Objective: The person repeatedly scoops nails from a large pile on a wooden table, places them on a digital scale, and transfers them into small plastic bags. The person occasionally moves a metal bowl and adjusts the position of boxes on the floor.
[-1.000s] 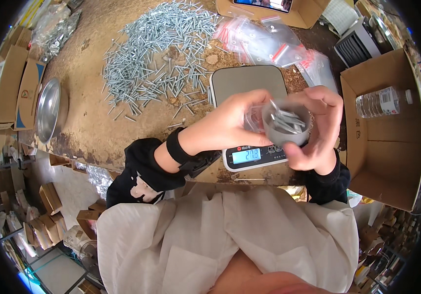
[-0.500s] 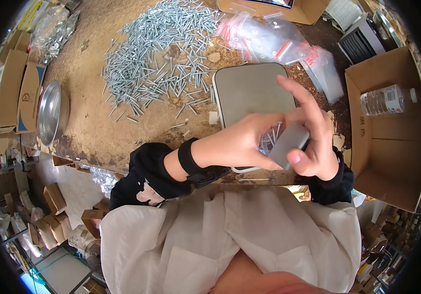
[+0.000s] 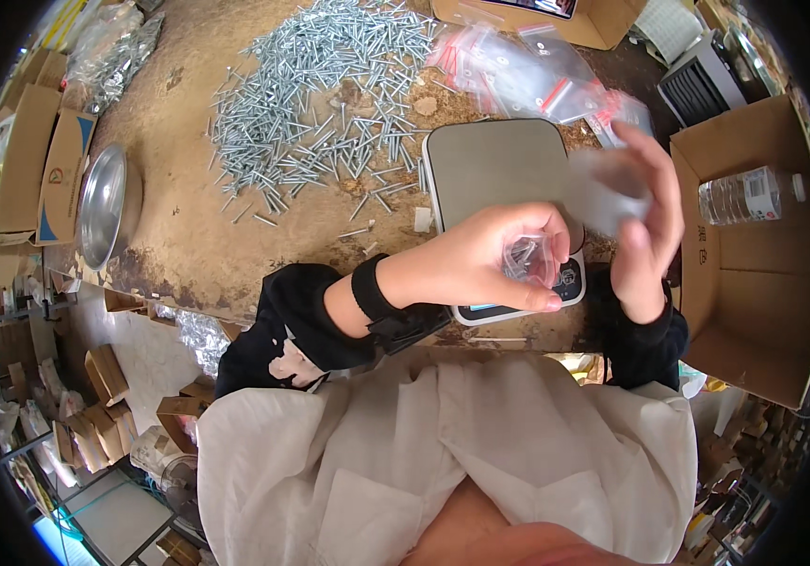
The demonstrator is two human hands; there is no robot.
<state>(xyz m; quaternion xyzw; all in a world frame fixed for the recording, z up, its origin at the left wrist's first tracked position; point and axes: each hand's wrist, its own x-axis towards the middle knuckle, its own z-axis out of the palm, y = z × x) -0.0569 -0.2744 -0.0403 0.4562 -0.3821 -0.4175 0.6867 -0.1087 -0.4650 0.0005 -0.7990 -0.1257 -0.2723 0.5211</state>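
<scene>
My left hand (image 3: 475, 250) is closed round a small clear plastic bag (image 3: 535, 264) with a few silver screws inside, above the near right part of a flat scale (image 3: 494, 170). Just right of it, my right hand (image 3: 645, 264) grips a grey cup-like container (image 3: 609, 191) between thumb and fingers. Motion smears the container, and I cannot tell what is in it. A wide heap of long silver screws (image 3: 282, 123) lies on the table left of the scale. Red-edged clear zip bags (image 3: 509, 75) are piled beyond the scale.
On the right stands an open cardboard box (image 3: 749, 307) with a clear plastic bottle (image 3: 740, 196) in it. A metal bowl (image 3: 103, 208) sits at the table's left, beside another cardboard box (image 3: 63, 179). A black-and-grey device (image 3: 702, 80) stands at the back right.
My right hand and the grey container have moved right and away from the bag. The bag with screws stays in my left hand, its mouth now uncovered.
</scene>
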